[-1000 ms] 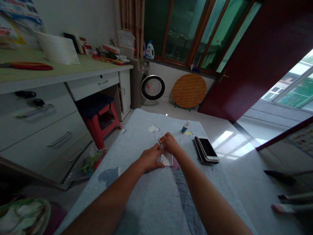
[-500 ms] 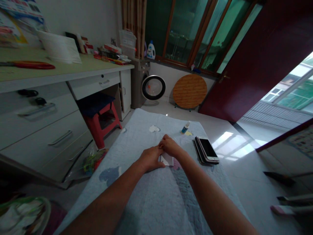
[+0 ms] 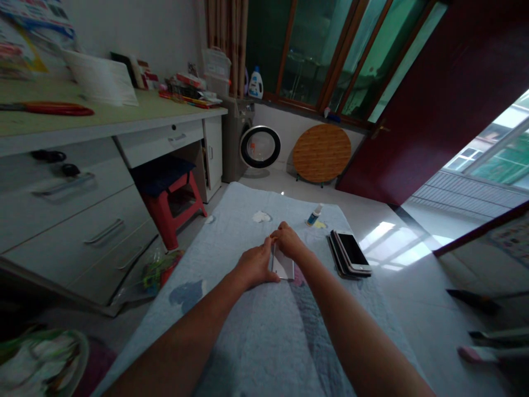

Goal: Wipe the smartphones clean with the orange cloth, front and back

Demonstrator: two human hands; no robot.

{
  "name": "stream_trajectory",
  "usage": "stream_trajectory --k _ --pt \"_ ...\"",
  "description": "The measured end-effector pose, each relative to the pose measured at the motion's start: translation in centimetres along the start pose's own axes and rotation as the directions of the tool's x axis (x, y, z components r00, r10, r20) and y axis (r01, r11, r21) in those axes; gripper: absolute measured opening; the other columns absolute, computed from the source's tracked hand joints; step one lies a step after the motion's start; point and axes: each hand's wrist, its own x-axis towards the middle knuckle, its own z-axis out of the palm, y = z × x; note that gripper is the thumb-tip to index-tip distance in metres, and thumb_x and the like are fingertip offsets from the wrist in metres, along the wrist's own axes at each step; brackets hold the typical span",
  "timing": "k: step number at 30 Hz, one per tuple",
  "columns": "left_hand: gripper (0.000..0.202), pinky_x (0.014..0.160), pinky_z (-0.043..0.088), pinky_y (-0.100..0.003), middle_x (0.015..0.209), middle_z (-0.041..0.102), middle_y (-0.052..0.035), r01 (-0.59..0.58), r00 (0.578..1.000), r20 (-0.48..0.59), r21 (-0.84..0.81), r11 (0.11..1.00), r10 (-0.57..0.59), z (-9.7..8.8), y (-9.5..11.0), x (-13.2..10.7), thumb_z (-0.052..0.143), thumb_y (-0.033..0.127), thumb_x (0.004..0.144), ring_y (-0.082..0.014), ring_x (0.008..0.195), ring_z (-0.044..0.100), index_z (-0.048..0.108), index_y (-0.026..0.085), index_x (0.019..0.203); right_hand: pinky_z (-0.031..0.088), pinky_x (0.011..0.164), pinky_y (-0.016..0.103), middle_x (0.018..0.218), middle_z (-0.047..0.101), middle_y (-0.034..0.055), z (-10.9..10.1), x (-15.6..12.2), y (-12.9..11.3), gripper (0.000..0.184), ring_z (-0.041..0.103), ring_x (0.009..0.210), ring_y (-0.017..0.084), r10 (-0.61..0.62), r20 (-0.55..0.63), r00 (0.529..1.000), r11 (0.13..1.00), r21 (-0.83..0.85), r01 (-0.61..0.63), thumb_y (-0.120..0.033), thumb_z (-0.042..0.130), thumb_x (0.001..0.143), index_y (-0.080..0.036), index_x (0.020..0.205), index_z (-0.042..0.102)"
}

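Observation:
A flat white phone (image 3: 284,269) lies on the pale blue quilted cloth in front of me, its far part hidden by my fingers. My left hand (image 3: 255,266) grips it from the left, with the thumb at the near edge and the fingers at the far left corner. Bent over the far end of the phone is my right hand (image 3: 288,241), its fingers pinched together close to the left fingertips. Whatever sits in that pinch is too small to make out. To the right rests a stack of phones (image 3: 351,253), a white one with a black screen on top.
A small spray bottle (image 3: 314,215) stands beyond my right hand on the quilted cloth (image 3: 264,342). A red stool (image 3: 176,204) and a white desk (image 3: 159,129) are on the left. Behind are a washing machine with open door (image 3: 260,147) and a round wooden tabletop (image 3: 321,153).
Both hands have shifted very slightly at the far end of the phone, the right fingers a little farther away. More of the phone's left side now shows between them.

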Motion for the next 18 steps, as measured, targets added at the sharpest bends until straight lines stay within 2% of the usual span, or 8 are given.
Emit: stream_trajectory --k 2,7,14,18 --pt "0.110 0.078 0.047 -0.032 0.117 0.064 -0.0130 0.027 1.000 -0.005 -0.024 0.999 -0.027 0.1 -0.1 0.1 0.080 0.049 0.055 -0.0306 0.103 0.064 0.015 0.019 0.139 0.040 0.081 0.025 0.096 0.059 0.0106 -0.1 -0.5 -0.4 0.027 0.053 0.091 0.017 0.000 0.008 1.000 1.000 0.001 0.000 -0.015 0.048 0.090 -0.016 0.101 0.073" --pt "0.124 0.084 0.047 -0.033 0.127 0.057 -0.0155 -0.008 1.000 -0.018 -0.079 0.997 0.006 0.2 -0.3 0.0 0.079 0.047 0.056 -0.0312 0.111 0.060 -0.002 0.020 0.144 0.040 0.076 0.025 0.098 0.055 0.0088 0.1 -2.6 -1.6 0.026 0.052 0.080 0.015 0.021 0.001 1.000 0.999 0.041 -0.021 -0.019 0.049 0.090 -0.020 0.100 0.073" --pt "0.109 0.089 0.046 -0.033 0.136 0.043 -0.0153 -0.050 0.996 -0.081 -0.054 0.997 0.046 0.3 -0.2 -0.1 0.073 0.044 0.062 -0.0300 0.116 0.055 0.006 0.021 0.144 0.039 0.070 0.024 0.094 0.054 0.0076 0.9 -6.6 -3.7 0.016 0.048 0.080 0.016 -0.056 0.008 0.998 0.997 0.047 0.056 -0.018 0.059 0.081 -0.017 0.089 0.072" --pt "0.098 0.083 0.049 -0.033 0.129 0.042 -0.0112 -0.042 0.997 -0.058 0.005 0.999 0.042 0.2 -0.1 -0.2 0.070 0.042 0.063 -0.0278 0.104 0.060 0.017 0.025 0.143 0.039 0.071 0.025 0.095 0.056 0.0080 0.7 -8.3 -4.6 0.022 0.048 0.082 0.016 -0.072 0.014 0.997 0.997 0.041 0.071 -0.014 0.049 0.086 -0.016 0.085 0.071"
